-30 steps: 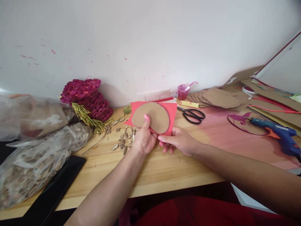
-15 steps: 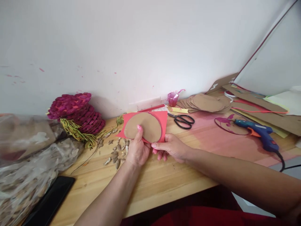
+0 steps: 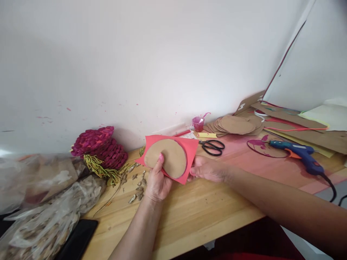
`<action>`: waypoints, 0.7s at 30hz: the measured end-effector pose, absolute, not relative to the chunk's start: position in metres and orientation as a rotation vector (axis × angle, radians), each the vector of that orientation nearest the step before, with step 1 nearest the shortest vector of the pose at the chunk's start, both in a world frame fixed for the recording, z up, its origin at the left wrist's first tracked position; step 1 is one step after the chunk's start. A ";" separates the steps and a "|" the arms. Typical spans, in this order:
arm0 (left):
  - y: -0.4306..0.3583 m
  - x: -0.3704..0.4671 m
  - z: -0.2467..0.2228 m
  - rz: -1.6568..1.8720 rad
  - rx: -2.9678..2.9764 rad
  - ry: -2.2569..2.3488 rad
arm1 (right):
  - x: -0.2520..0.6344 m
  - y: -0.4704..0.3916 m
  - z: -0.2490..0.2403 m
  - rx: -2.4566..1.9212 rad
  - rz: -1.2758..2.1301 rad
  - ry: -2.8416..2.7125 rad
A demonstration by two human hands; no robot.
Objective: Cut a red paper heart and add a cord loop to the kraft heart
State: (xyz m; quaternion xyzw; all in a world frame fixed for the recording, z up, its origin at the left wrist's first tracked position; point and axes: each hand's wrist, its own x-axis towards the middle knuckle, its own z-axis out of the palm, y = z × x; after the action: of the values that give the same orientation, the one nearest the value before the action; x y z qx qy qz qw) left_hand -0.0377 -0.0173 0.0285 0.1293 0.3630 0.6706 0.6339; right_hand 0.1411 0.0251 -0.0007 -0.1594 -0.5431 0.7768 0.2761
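Observation:
My left hand (image 3: 159, 180) is closed on a cardboard disc (image 3: 173, 159) backed by a larger sheet of red paper (image 3: 191, 146), its thumb pressed on the disc's face. At the paper's lower right edge is my right hand (image 3: 207, 169), somewhat blurred, with its fingers curled against that edge and partly hidden behind it. Black-handled scissors (image 3: 213, 147) lie on the table just beyond, their blades mostly covered by the paper.
A blue glue gun (image 3: 300, 151) rests at right, its tip over a pink-stained disc (image 3: 260, 148). Cardboard discs (image 3: 235, 124) and a pink cup (image 3: 198, 123) stand by the wall. Magenta pieces (image 3: 94, 144), shells (image 3: 139, 193), plastic bags (image 3: 62, 216) and a black phone (image 3: 78, 238) are at left.
The red paper with the disc has tilted, its right side turning downward. My right hand has shifted from the bottom edge to the right edge. The view has swung slightly.

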 end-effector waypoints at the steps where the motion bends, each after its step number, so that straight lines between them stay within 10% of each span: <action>1: -0.018 -0.037 0.028 1.509 0.292 0.836 | 0.143 0.027 0.001 -0.385 2.094 -1.379; 21: -0.023 -0.034 0.023 1.426 0.354 0.896 | 0.173 0.040 0.036 -0.366 1.901 -0.875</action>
State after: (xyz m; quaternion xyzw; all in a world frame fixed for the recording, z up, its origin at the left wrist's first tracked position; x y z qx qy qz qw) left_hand -0.0337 -0.0226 0.0232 0.1560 0.3947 0.6282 0.6521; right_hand 0.1727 0.0397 0.0363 -0.1505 -0.3596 0.7817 0.4868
